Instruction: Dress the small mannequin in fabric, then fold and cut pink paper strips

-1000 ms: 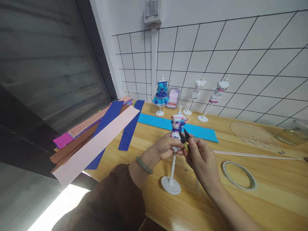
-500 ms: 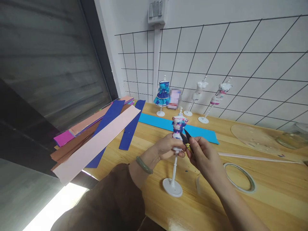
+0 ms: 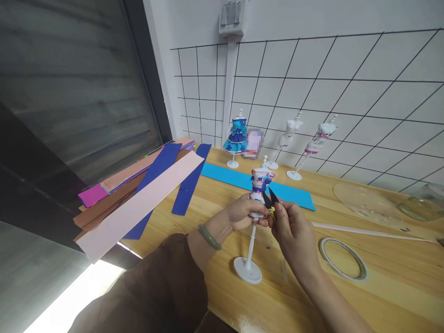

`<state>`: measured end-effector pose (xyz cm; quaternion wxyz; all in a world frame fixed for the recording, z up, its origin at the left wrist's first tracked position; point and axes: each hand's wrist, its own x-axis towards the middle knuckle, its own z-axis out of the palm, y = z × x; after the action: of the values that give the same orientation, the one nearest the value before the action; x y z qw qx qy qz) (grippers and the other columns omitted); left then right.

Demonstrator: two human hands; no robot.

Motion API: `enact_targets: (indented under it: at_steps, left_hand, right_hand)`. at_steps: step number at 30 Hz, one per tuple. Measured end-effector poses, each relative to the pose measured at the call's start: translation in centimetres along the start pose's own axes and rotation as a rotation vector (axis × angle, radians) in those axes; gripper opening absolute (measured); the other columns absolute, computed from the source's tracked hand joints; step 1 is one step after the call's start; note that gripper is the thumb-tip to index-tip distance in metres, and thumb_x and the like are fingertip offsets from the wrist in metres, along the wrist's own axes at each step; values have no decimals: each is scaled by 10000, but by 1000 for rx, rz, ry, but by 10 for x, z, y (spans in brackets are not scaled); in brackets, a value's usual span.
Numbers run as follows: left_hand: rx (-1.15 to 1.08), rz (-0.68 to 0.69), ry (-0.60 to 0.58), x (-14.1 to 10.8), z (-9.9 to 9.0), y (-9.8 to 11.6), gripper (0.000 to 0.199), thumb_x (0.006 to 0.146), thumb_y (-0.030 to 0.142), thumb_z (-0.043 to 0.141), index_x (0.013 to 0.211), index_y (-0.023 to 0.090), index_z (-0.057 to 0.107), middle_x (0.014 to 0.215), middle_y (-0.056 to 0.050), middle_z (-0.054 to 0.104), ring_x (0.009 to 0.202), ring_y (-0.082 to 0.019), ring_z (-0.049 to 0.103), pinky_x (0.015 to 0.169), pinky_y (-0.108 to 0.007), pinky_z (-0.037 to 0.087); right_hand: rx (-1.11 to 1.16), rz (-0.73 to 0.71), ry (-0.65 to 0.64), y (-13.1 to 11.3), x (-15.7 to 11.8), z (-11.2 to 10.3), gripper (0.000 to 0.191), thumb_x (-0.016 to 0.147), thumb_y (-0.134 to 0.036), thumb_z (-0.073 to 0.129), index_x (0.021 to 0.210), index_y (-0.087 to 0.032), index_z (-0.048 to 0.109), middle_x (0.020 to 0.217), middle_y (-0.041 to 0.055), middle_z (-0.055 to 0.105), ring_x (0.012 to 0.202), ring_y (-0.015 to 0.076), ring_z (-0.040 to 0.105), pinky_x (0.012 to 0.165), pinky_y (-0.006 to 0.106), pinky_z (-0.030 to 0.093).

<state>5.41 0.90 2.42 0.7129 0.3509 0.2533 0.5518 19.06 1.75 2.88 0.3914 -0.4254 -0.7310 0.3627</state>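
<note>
My left hand (image 3: 244, 212) is wrapped round the lower torso of a small white mannequin (image 3: 259, 179) on a round-based stand (image 3: 247, 270). Pink, blue and purple patches cover its chest and waist. In my right hand (image 3: 294, 229) are small black-bladed scissors (image 3: 272, 200) with a bit of yellow near the pivot. The blades are parted and point up, close to the mannequin's right side at the waist. My fingers hide the scissors' handles.
Foam strips (image 3: 138, 208) in pink, brown and blue lie piled at left. A light-blue strip (image 3: 222, 174) crosses behind the mannequin. Farther back stand a dressed mannequin (image 3: 237, 136) and two others (image 3: 321, 134). At right are a tape roll (image 3: 362, 270) and a glass jar (image 3: 425, 203).
The mannequin's top has tilted slightly to the right, and the scissors have shifted a little right with it. Both hands keep their hold.
</note>
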Motion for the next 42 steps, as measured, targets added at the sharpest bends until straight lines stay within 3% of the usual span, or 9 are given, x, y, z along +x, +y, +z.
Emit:
enact_targets:
  at_steps: [5,8,11,15,19,22,29,36,42]
  left_hand:
    - [48,-24,47,-4,4,4,236,523,73,640,736,118,551,638,1,505,559,-80,481,460,-201,328]
    - [117,-35,104,-5,7,5,203,524,91,627,714,108,558,636,-3,500,564,-79,468,468,-205,355]
    - [220,-10,140,-4,8,4,145,523,103,602,656,109,547,598,-1,503,534,-84,474,484,-222,385]
    - [342,7,158,-3,8,2,125,514,105,576,631,120,538,576,-1,521,517,-91,485,496,-229,402]
    - [436,36,161,-3,10,0,151,535,134,584,683,116,569,613,-5,541,529,-84,477,500,-222,407]
    - [506,53,158,-3,12,0,114,558,145,577,668,119,563,609,-4,534,531,-83,472,493,-215,397]
    - [557,58,175,-8,18,2,78,583,166,592,638,130,550,572,16,509,530,-81,455,481,-201,376]
    - [541,2,150,-11,17,3,132,540,142,620,663,131,573,559,13,536,526,-94,478,512,-222,380]
    - [410,-29,-2,-11,14,1,209,512,209,673,684,107,614,597,-26,587,566,-114,520,563,-239,397]
  right_hand:
    - [-368,-97,-59,-12,3,-12,322,872,-496,342,874,-226,517,605,35,592,494,176,519,469,256,328]
    - [-386,-45,-77,-18,3,-15,317,858,-511,354,853,-237,514,591,24,570,496,176,499,467,253,305]
    - [-36,125,-183,-22,4,-16,347,833,-562,392,849,-231,494,561,-18,498,452,121,417,437,224,287]
    - [442,414,-363,-23,10,-21,385,779,-592,488,756,-210,442,489,-81,355,356,35,205,360,174,126]
    - [653,614,-477,-22,14,-28,366,786,-532,529,694,-193,426,468,-90,329,349,10,127,347,164,80]
    - [726,664,-492,-21,13,-31,344,802,-474,541,661,-185,418,471,-88,330,354,10,134,338,158,100]
    - [673,705,-522,-25,15,-41,356,808,-434,542,607,-174,406,483,-84,324,367,8,109,331,149,96]
    - [446,691,-503,-42,19,-59,357,747,-481,579,616,-189,421,483,-76,332,382,21,104,348,167,64]
    - [323,638,-521,-42,20,-66,344,701,-505,624,667,-189,491,483,-76,339,376,27,144,355,180,59]
